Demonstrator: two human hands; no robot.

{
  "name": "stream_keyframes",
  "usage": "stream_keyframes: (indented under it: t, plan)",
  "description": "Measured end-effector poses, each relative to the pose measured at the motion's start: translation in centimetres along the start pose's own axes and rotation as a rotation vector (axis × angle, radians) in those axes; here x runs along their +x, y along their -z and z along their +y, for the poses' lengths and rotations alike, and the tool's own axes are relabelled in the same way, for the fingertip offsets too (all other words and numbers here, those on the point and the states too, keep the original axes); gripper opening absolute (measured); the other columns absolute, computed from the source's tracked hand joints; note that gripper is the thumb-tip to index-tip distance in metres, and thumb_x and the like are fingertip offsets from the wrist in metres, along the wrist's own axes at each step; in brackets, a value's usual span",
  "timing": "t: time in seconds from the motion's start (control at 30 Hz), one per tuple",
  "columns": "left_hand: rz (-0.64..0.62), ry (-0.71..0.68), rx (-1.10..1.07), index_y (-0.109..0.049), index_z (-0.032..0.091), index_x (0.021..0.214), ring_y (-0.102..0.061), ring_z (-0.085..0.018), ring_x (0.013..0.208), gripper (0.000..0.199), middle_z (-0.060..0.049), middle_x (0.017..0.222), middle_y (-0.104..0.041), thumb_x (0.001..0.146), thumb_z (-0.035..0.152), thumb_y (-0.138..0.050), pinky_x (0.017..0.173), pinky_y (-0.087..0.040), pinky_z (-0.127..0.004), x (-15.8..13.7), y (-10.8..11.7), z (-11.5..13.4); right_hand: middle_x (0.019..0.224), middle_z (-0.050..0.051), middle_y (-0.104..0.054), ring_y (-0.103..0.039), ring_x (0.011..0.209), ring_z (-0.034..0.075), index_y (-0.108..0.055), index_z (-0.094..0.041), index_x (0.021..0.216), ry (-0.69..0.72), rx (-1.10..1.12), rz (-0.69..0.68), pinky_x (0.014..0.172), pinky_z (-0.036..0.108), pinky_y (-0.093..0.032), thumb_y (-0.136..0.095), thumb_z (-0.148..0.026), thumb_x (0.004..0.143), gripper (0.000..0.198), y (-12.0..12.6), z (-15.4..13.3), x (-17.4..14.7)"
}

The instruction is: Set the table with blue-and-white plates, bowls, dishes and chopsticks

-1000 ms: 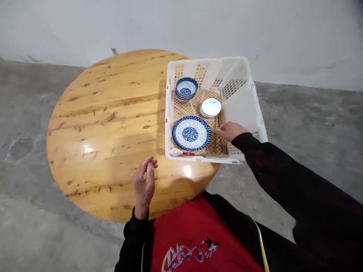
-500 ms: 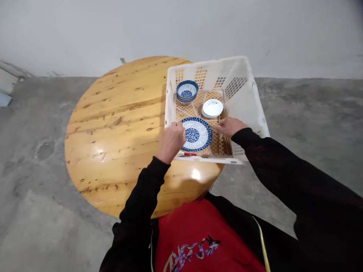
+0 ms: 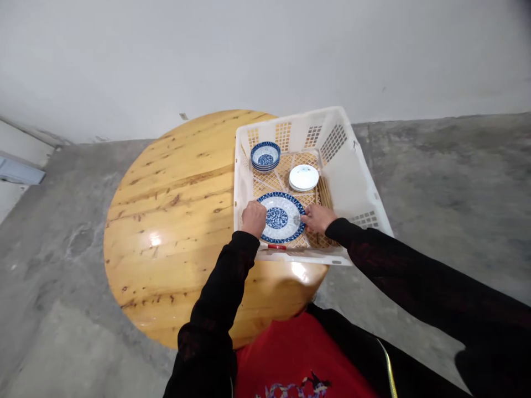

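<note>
Head: plate [image 3: 276,218] between both hands [image 3: 254,219] [image 3: 318,219]

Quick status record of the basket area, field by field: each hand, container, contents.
Left hand: at left rim of blue-and-white plate, grip unclear
Right hand: at right rim of same plate, grip unclear
Container: white basket on round wooden table
Behind plate: stacked patterned bowls, stacked white dishes
Right side: brown sticks
Near side: red handle, partly hidden

Plate [image 3: 277,218] lay in crate [image 3: 350,177], bowls [image 3: 265,157] sat behind it leftward, saucers [image 3: 303,177] behind it rightward, chopsticks [image 3: 326,194] to its right, spoon [image 3: 276,246] before it.
</note>
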State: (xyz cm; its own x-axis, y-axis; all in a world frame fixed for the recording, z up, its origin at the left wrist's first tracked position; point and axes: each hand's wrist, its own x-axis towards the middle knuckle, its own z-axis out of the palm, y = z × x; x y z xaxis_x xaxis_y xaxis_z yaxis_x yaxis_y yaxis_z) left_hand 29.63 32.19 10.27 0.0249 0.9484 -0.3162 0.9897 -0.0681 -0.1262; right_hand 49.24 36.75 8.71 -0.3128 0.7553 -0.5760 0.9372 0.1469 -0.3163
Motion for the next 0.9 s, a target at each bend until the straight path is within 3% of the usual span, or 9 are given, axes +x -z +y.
stream_keyframes:
  t: [0.1,0.3,0.6,0.9]
  plan:
    - [0.022,0.015,-0.011,-0.061,-0.004,0.116,-0.062,-0.028,0.107,0.037,-0.024,0.106,-0.063,0.091,-0.003,-0.034,0.073,-0.055,-0.029,0.0,-0.1,0.0,0.074,0.009,-0.075,-0.071,0.071,0.018,-0.066,-0.014,0.079,-0.011,0.05,-0.004,0.065,0.024,-0.044,-0.049,-0.019,0.096,0.025,-0.3,-0.1,0.0]
    - [0.041,0.045,-0.083,-0.061,-0.003,0.117,-0.063,-0.028,0.103,0.036,-0.024,0.104,-0.062,0.09,-0.001,-0.037,0.069,-0.054,-0.028,-0.3,0.2,0.1,0.069,0.009,-0.073,-0.07,0.063,0.019,-0.06,-0.008,0.105,-0.027,0.075,0.025,0.063,0.026,-0.044,-0.052,-0.02,0.096,0.017,-1.4,0.1,0.5]
    - [0.056,0.071,-0.111,-0.064,-0.003,0.112,-0.064,-0.028,0.101,0.032,-0.024,0.1,-0.064,0.091,0.0,-0.04,0.069,-0.053,-0.028,-0.3,-0.3,0.4,0.065,0.007,-0.071,-0.068,0.056,0.018,-0.057,-0.017,0.087,-0.037,0.184,-0.062,0.059,0.025,-0.048,-0.051,-0.022,0.097,0.013,-2.6,1.6,1.5]
    - [0.037,0.056,-0.125,-0.064,-0.003,0.112,-0.064,-0.028,0.102,0.033,-0.024,0.104,-0.065,0.09,-0.001,-0.04,0.073,-0.054,-0.03,-0.3,0.1,0.1,0.066,0.009,-0.072,-0.069,0.056,0.019,-0.059,-0.017,0.085,-0.036,0.23,-0.071,0.058,0.026,-0.05,-0.051,-0.023,0.097,0.015,-2.5,1.5,1.4]
